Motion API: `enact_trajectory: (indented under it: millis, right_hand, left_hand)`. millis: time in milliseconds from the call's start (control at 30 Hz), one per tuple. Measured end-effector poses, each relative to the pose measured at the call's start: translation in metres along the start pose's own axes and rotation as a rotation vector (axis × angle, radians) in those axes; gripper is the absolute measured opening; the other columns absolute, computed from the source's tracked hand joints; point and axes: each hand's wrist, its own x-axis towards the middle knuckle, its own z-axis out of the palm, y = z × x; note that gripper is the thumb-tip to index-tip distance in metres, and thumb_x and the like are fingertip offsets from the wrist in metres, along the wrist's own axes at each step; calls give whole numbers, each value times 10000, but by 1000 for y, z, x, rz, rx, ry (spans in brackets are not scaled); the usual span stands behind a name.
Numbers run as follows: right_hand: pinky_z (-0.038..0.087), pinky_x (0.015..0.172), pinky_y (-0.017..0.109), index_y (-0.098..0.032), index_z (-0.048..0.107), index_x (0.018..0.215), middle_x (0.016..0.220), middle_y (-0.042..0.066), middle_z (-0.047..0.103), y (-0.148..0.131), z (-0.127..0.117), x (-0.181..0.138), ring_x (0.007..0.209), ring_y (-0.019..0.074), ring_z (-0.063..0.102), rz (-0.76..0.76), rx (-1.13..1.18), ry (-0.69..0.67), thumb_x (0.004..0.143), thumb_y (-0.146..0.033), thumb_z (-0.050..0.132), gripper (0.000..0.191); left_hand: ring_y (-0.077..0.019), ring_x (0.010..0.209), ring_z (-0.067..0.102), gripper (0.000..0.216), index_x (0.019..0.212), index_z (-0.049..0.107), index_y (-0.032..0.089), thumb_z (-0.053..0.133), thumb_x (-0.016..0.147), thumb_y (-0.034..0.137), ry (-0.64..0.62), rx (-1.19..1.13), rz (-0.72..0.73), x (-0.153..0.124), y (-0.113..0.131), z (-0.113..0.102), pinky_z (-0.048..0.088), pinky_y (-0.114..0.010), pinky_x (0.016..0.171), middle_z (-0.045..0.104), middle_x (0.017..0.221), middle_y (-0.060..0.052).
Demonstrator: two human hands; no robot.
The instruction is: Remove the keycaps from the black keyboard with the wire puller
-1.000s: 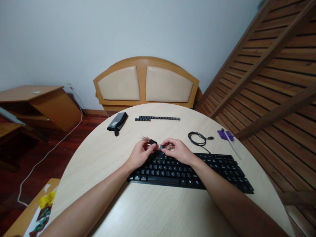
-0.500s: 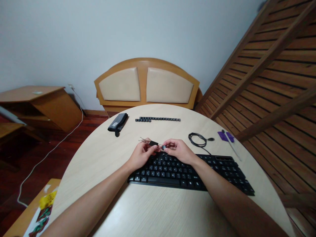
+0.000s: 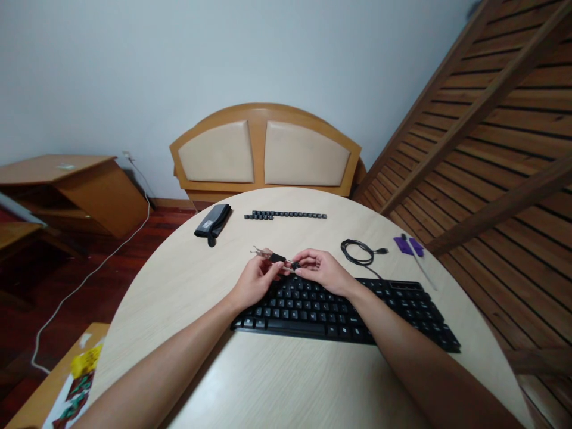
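Above the upper edge of a black keyboard (image 3: 304, 310), both hands are close together. My left hand (image 3: 259, 277) is closed around a keycap puller (image 3: 277, 258) with a black middle and thin wire ends, some of them sticking out to the left. My right hand (image 3: 324, 273) pinches a small black keycap (image 3: 295, 266) at the puller's right-hand wires. Behind the hands, loose keycaps (image 3: 286, 214) lie in a long row with a shorter row in front. My hands and right forearm hide parts of the keyboard.
A folded grey-black cloth pouch (image 3: 213, 221) lies at the table's back left. To the right are a coiled USB cable (image 3: 357, 253), a purple cloth (image 3: 409, 245) and a thin brush-like stick (image 3: 419, 262). The round table (image 3: 187, 298) stands before a wooden headboard (image 3: 258, 143).
The keycap between my hands has turned: its pale bluish side showed before, and its black side shows now. My hands have hardly moved.
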Motion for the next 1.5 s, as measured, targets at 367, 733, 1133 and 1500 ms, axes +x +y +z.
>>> enact_trajectory:
  millis: [367,733,1133,1500]
  right_hand:
    - [504,798,314,-162,655,1096,877,41,688,-4,3,1,844,176,654,-36,-44,-21,788,-399,704,392]
    - [522,792,308,-157,661,1085,898,54,716,0,0,4,828,168,671,11,2,24,849,-397,646,337]
    - [547,778,300,-152,629,1033,988,102,736,10,-3,12,834,156,697,58,-48,150,897,-319,601,217]
    - [489,821,280,-130,731,919,947,104,751,-14,-25,107,852,190,676,20,-642,211,871,-142,592,147]
  left_hand:
    - [-201,846,703,278,949,672,158,599,907,424,-15,99,39,-1,7,1,556,-268,682,720,927,-70]
    - [-202,836,699,251,957,645,147,578,923,387,-34,155,53,-1,2,0,542,-291,714,721,895,-71]
    - [-194,734,672,214,864,663,149,572,908,339,-25,382,92,-5,5,1,487,-286,662,733,821,-66]
    - [-185,668,642,193,813,667,162,571,887,313,26,509,152,-6,6,1,444,-273,609,704,767,-51]
